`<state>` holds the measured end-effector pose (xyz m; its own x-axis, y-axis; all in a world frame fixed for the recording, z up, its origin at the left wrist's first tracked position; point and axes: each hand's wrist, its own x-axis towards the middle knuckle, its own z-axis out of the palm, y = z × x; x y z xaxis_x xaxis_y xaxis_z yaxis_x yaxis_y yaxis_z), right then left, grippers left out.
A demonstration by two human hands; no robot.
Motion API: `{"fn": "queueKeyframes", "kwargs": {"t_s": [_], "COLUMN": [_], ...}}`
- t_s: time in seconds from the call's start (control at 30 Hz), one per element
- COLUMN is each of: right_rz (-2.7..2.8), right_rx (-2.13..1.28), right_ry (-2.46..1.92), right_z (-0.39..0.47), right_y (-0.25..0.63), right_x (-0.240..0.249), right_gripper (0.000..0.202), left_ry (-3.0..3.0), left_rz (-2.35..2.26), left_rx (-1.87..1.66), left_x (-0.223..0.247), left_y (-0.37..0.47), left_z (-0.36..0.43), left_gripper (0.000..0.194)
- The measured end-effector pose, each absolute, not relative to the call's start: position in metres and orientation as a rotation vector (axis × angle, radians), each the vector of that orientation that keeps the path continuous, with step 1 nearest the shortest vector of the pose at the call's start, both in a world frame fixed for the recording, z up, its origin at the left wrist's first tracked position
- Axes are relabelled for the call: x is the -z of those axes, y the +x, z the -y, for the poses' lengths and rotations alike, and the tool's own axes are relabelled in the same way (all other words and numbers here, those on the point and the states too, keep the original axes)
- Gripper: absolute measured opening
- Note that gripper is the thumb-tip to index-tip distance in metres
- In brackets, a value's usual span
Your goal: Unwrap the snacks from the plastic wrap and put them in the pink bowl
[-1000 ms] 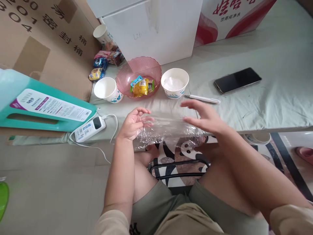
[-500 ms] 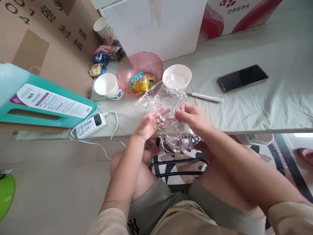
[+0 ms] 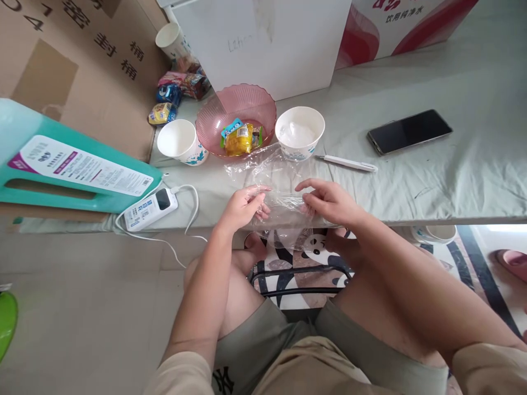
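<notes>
The left hand's point(image 3: 242, 208) thumb presses toward its curled lower fingers with the index finger stretched out, and the right hand's point(image 3: 331, 202) thumb meets its folded fingers beneath a raised, bent index finger; both pinch a clear plastic film point(image 3: 286, 204), pulled into creases between them. The exact contact points are hard to see through it. The film is at the table's near edge, one part spreading over the pale cloth point(image 3: 415, 192) toward the pink bowl point(image 3: 209, 123), another hanging below the edge. Just beyond, a paper cup point(image 3: 300, 142) contains something whitish, with a white-handled knife point(image 3: 349, 163) beside it. The bowl, holding wrapped snacks point(image 3: 239, 141), stands between this cup and another white cup point(image 3: 179, 141). Farther right lies a dark phone point(image 3: 409, 131).
</notes>
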<state>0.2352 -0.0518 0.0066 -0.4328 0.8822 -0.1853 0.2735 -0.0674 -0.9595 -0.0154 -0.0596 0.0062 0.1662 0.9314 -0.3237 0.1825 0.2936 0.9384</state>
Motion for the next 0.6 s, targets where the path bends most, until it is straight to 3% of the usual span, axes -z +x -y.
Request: {"fn": "queueKeyframes", "kwargs": {"t_s": [0.1,0.23,0.37,0.5,0.6], "right_rz": [1.597,1.479,1.444,1.344,1.203], "right_rx": [-1.497,-1.456,-1.451,-1.506,-1.525], "right_ry": [-1.103,-0.998,-1.082,-1.047,-1.052], "right_z": [0.053,0.056,0.057,0.054,0.050], "right_y": [0.232,0.232,0.240,0.244,0.242], "right_x": [-0.005,-0.015,-0.029,-0.018,-0.002], "right_gripper": [0.029,0.016,0.011,0.031,0.027], "left_ry": [1.133,1.007,0.963,1.061,1.125], "left_rz": [-1.224,-1.105,-1.043,-1.016,-1.072], "left_rx": [-0.854,-1.127,-1.133,-1.182,-1.247], "left_x": [-0.009,-0.014,-0.018,-0.012,-0.004], "left_y": [-0.020,-0.019,-0.020,-0.022,-0.019], "left_z": [0.063,0.065,0.065,0.062,0.056], "left_gripper": [0.044,0.033,0.026,0.042,0.019]}}
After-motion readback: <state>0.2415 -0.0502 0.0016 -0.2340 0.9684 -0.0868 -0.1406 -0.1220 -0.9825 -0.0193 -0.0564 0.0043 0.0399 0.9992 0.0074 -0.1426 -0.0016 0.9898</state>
